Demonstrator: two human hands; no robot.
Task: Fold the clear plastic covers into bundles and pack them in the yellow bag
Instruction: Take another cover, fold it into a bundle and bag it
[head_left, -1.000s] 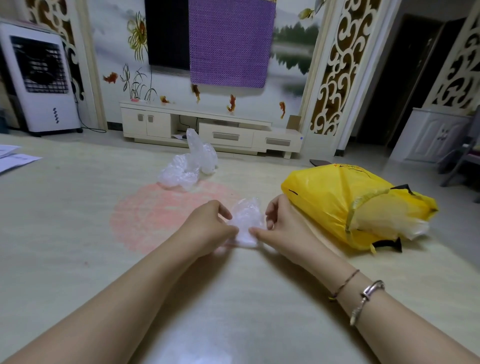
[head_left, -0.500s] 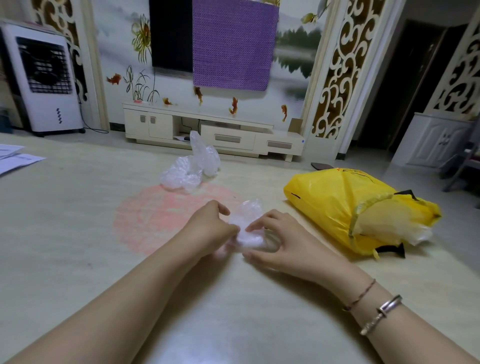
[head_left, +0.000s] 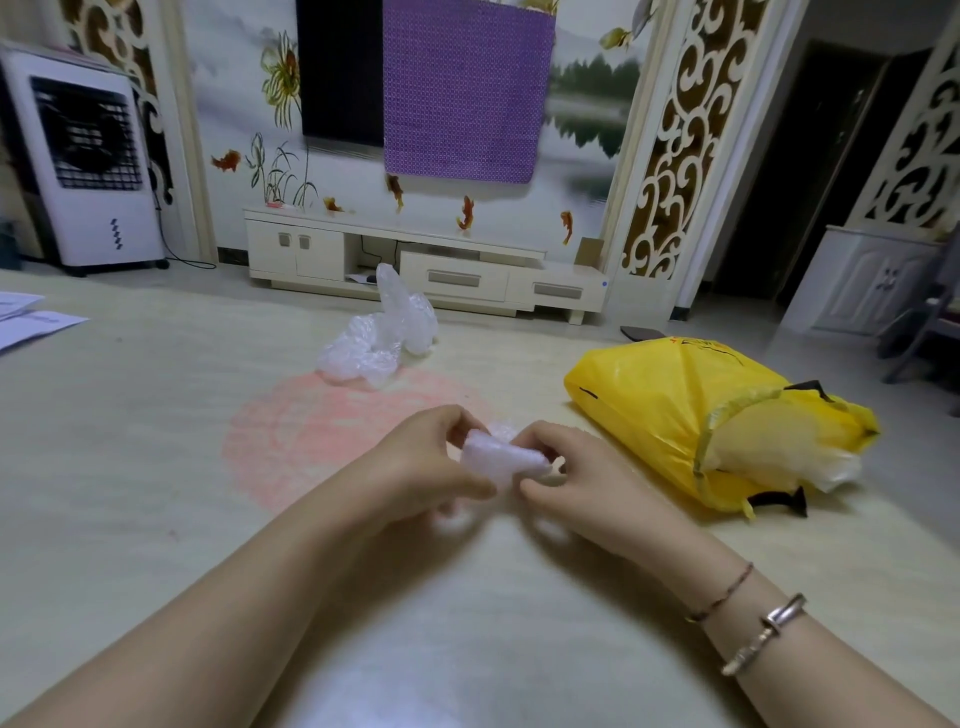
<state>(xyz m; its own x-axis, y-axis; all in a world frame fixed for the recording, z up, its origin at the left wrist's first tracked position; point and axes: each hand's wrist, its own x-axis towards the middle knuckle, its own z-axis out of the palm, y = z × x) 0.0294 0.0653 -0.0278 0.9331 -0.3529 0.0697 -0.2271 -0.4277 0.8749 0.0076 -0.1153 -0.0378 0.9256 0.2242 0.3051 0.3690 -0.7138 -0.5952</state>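
left hand (head_left: 421, 467) pinches plastic bundle (head_left: 498, 457) | right hand (head_left: 576, 478) pinches it too | yellow bag (head_left: 670, 410) lies near

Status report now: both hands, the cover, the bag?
Left hand, right hand both pinching plastic bundle. Yellow bag lying right, mouth open. Path unobstructed.

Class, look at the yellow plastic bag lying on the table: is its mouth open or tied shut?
Open. The yellow plastic bag lies on its side; its mouth gapes toward the right, showing pale plastic inside.
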